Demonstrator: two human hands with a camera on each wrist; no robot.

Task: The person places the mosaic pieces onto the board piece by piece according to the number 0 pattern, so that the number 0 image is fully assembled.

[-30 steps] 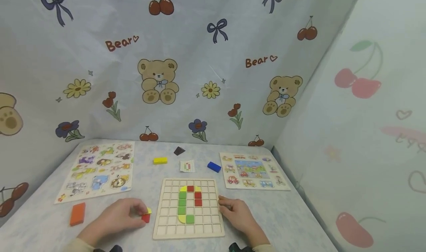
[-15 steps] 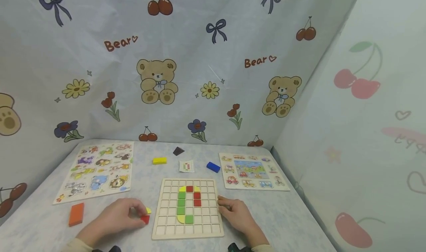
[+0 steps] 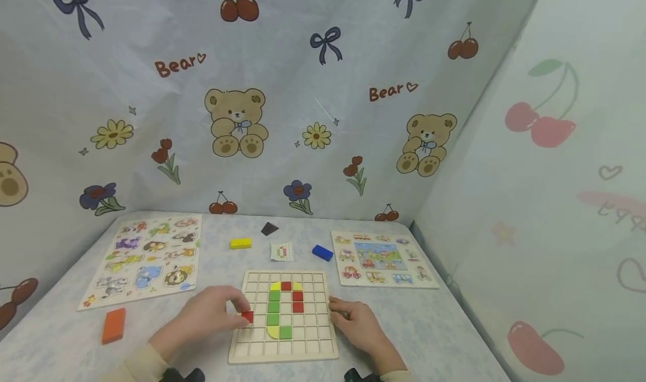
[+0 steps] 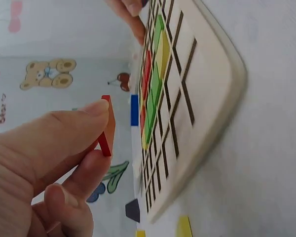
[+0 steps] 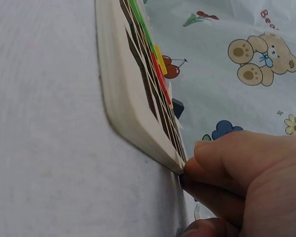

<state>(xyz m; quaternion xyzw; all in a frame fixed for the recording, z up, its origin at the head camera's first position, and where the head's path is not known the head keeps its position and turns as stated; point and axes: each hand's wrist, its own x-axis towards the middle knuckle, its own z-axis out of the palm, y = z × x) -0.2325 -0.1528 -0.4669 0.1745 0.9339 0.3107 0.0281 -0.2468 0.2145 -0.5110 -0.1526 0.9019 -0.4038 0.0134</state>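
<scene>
My left hand (image 3: 214, 313) pinches a red square tile (image 3: 247, 316) between thumb and fingers, above the left side of a wooden grid board (image 3: 242, 348). In the left wrist view the tile (image 4: 107, 140) stands on edge, apart from the board. Green, red and yellow tiles form a ring in the grid, including a green tile (image 3: 285, 332) and a yellow rounded tile (image 3: 273, 332). My right hand (image 3: 359, 325) holds the board's right edge; in the right wrist view its fingertips meet the board's corner. A loose yellow piece (image 4: 184, 227) shows beyond the left hand.
An orange block (image 3: 114, 326) lies far left. Behind the board are a yellow block (image 3: 240, 243), a dark wedge-like block (image 3: 270, 228), a small pattern card (image 3: 282, 252) and a blue block (image 3: 322, 252). Picture puzzle boards flank them: animals (image 3: 143, 258) left, vehicles (image 3: 386, 261) right.
The left hand has lifted the red tile off the table and carried it right, over the board's left side. The right hand stays at the board's edge.
</scene>
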